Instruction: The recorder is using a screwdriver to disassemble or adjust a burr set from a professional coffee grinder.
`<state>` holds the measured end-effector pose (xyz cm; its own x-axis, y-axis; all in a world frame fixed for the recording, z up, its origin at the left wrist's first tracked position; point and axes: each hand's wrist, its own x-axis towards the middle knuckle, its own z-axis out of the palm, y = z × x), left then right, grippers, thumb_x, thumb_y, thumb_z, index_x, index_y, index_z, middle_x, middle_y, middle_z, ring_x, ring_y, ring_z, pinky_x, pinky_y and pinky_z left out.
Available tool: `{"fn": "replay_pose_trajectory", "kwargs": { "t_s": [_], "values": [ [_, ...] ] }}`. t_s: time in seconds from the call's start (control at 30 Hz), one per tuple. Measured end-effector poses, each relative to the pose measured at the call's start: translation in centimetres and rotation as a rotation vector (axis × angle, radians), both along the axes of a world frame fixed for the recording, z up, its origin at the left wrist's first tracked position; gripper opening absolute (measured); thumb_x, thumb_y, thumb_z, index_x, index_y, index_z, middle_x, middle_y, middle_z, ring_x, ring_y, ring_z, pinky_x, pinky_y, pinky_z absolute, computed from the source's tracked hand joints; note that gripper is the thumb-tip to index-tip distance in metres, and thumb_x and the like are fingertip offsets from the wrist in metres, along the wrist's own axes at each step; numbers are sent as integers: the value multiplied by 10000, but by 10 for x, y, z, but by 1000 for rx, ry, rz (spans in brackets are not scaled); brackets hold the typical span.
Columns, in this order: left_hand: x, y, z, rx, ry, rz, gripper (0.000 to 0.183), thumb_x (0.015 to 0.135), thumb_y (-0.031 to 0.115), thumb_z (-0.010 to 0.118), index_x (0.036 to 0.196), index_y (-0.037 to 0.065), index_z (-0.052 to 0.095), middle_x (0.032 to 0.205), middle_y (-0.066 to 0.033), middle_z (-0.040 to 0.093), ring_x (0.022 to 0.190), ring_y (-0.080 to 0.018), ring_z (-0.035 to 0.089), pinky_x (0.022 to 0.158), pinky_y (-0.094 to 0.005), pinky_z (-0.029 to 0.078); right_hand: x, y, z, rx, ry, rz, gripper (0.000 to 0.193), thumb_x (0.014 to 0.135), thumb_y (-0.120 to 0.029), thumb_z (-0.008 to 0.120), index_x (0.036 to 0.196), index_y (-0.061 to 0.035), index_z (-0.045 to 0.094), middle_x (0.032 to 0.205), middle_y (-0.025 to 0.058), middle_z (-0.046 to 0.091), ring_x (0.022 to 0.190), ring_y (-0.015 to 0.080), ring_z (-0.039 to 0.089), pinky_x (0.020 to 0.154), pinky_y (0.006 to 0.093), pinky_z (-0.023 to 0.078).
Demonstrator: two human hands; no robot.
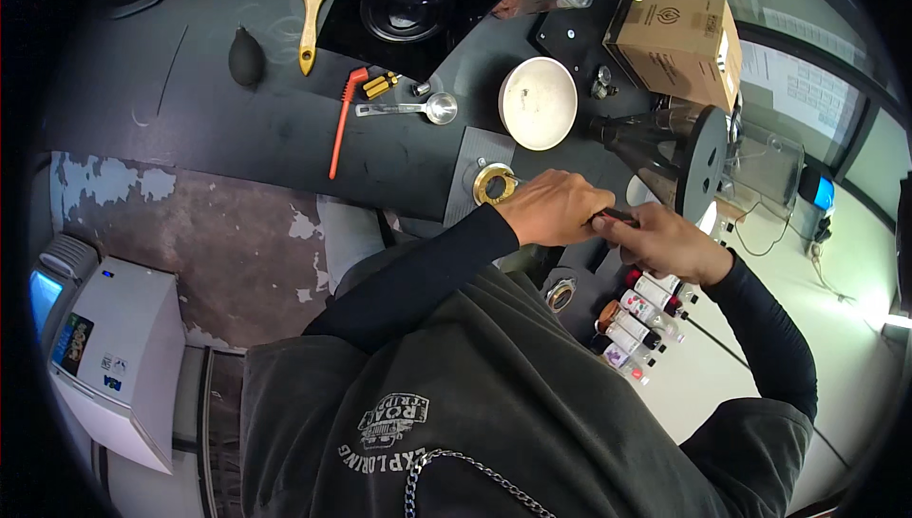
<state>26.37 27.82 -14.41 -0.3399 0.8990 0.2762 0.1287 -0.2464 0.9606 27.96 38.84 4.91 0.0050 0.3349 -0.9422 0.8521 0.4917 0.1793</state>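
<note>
My left hand [559, 208] is closed, its back turned up, at the table's near edge. My right hand [665, 240] is closed beside it, thumb toward the left hand. Between them shows a small dark, stick-like piece [619, 218] that both hands grip; its ends are hidden, so its kind cannot be told. Just left of my left hand, a brass-coloured ring part [494, 182] lies on a ribbed grey mat [465, 164]. Below the hands is another round metal ring [561, 294]. A black cone-shaped hopper [655, 143] with a round disc end lies beyond my right hand.
A cream bowl [538, 104], metal measuring scoop [440, 108], orange-red brush [344, 124], yellow-handled tool [381, 86], rubber blower [246, 57] and wooden-handled paintbrush [312, 14] lie across the dark table. A cardboard box [676, 46] stands far right; several bottles [638, 323] line the right.
</note>
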Motion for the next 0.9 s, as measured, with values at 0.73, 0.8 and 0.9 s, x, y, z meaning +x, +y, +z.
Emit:
{"fn": "replay_pose_trajectory", "kwargs": {
  "t_s": [0.73, 0.8, 0.9],
  "values": [
    [10, -1, -23, 250, -39, -24, 273, 762, 179, 794, 872, 60, 575, 761, -127, 687, 732, -358, 701, 625, -452, 544, 5, -29, -15, 84, 100, 272, 585, 976, -457, 650, 847, 113, 680, 675, 326, 625, 682, 469, 689, 678, 498, 538],
    [6, -2, -23, 253, -52, -26, 273, 756, 166, 796, 880, 58, 578, 771, -128, 688, 741, -358, 702, 630, -451, 546, -1, -27, -16, 86, 77, 293, 595, 971, -462, 654, 841, 118, 678, 683, 330, 628, 697, 477, 690, 689, 502, 543],
    [7, -1, -23, 250, -80, -27, 273, 753, 153, 794, 892, 55, 580, 786, -127, 690, 753, -358, 704, 638, -452, 548, -2, -27, -13, 81, 77, 334, 605, 962, -464, 656, 856, 131, 678, 705, 341, 636, 739, 489, 697, 711, 522, 546]
  ]
}}
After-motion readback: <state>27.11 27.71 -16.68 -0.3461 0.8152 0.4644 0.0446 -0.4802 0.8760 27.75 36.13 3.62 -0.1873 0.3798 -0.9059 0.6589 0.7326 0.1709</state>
